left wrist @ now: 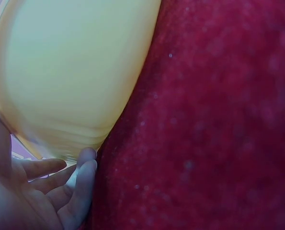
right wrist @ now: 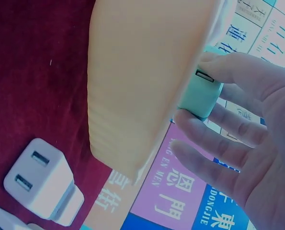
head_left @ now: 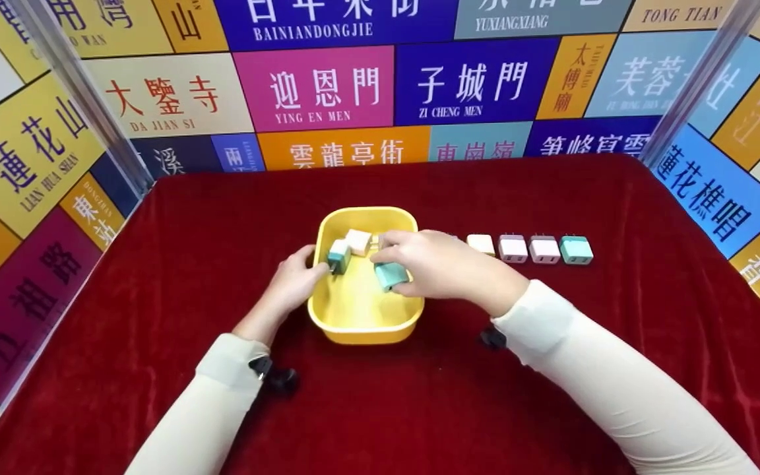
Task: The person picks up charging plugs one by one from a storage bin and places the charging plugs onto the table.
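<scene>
A yellow plastic bin (head_left: 365,335) stands on the red cloth. At its left side my left hand (head_left: 294,280) holds the rim, thumb over the edge and fingers against the outer wall (left wrist: 75,72). My right hand (head_left: 443,267) reaches over the right rim and pinches a green USB charger (head_left: 391,276) between thumb and fingers; one port shows on the charger (right wrist: 202,93) in the right wrist view. Inside the bin lie a teal-and-white charger (head_left: 339,257) and a white charger (head_left: 358,241). Another pale piece beside them is partly hidden by the right fingers.
To the right of the bin stands a row of chargers: a cream one (head_left: 480,244), two white-and-purple ones, the nearer a white charger (head_left: 513,249), and a green one (head_left: 576,250). My right hand partly covers the row's left end. Behind rises a patterned sign wall (head_left: 314,86).
</scene>
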Motion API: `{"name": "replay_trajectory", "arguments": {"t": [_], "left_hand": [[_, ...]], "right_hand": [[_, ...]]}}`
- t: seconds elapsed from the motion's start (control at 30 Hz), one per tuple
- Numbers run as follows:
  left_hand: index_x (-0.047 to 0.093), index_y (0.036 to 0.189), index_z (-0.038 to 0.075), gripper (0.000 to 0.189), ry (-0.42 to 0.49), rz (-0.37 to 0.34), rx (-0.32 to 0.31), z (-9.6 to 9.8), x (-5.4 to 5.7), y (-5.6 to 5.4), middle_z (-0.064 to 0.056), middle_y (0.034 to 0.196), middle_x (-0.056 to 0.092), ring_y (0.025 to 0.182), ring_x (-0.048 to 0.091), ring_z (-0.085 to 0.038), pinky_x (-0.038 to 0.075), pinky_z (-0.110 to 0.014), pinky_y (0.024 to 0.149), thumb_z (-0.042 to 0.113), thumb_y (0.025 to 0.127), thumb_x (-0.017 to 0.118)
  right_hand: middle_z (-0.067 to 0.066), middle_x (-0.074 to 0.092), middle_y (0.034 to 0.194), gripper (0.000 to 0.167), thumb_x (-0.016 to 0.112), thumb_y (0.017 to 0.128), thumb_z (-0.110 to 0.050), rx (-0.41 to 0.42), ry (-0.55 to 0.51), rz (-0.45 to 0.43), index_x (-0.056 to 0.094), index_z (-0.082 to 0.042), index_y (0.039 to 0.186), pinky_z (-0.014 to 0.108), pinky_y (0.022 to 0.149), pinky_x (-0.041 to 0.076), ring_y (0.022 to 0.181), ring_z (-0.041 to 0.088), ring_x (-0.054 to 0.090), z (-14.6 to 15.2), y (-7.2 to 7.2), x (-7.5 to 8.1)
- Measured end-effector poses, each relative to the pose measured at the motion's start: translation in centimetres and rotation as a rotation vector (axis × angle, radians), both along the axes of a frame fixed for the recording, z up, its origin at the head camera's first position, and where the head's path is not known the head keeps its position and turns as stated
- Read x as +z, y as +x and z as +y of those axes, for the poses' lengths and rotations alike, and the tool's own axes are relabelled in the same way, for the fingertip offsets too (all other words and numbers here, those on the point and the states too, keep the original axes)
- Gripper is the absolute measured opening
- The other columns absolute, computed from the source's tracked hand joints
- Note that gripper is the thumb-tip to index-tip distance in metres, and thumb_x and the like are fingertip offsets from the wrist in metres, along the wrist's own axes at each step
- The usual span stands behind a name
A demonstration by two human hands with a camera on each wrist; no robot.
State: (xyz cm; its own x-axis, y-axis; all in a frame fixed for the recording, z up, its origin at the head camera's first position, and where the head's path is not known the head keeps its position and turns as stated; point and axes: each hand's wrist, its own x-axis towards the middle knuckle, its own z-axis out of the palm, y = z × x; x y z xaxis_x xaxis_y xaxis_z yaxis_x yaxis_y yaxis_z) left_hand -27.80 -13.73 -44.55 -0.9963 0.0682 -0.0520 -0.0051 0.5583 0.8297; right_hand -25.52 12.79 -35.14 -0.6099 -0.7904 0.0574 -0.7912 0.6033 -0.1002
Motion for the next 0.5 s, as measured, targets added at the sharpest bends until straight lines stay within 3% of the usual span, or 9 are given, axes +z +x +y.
{"name": "replay_trajectory", "arguments": {"t": [0.3, 0.5], "left_hand": [[0.059, 0.148, 0.005, 0.055, 0.007, -0.007, 0.002, 0.1, 0.1, 0.1, -0.018, 0.138, 0.067, 0.118, 0.064, -0.030, 0.051, -0.043, 0.103, 0.022, 0.095, 0.057], [0.059, 0.148, 0.006, 0.055, 0.012, -0.010, -0.003, 0.1, 0.1, 0.1, -0.018, 0.138, 0.067, 0.118, 0.064, -0.030, 0.051, -0.043, 0.104, 0.022, 0.095, 0.057]], "right_hand": [[0.008, 0.062, 0.124, 0.050, 0.085, 0.092, -0.026, -0.039, -0.069, -0.021, 0.072, -0.017, 0.139, 0.040, 0.091, 0.058, 0.098, 0.025, 0.063, 1.8, 0.6, 0.9], [0.007, 0.064, 0.121, 0.045, 0.085, 0.090, -0.022, -0.047, -0.140, 0.000, 0.075, -0.016, 0.134, 0.038, 0.088, 0.058, 0.098, 0.023, 0.063, 3.4, 1.2, 1.3]]}}
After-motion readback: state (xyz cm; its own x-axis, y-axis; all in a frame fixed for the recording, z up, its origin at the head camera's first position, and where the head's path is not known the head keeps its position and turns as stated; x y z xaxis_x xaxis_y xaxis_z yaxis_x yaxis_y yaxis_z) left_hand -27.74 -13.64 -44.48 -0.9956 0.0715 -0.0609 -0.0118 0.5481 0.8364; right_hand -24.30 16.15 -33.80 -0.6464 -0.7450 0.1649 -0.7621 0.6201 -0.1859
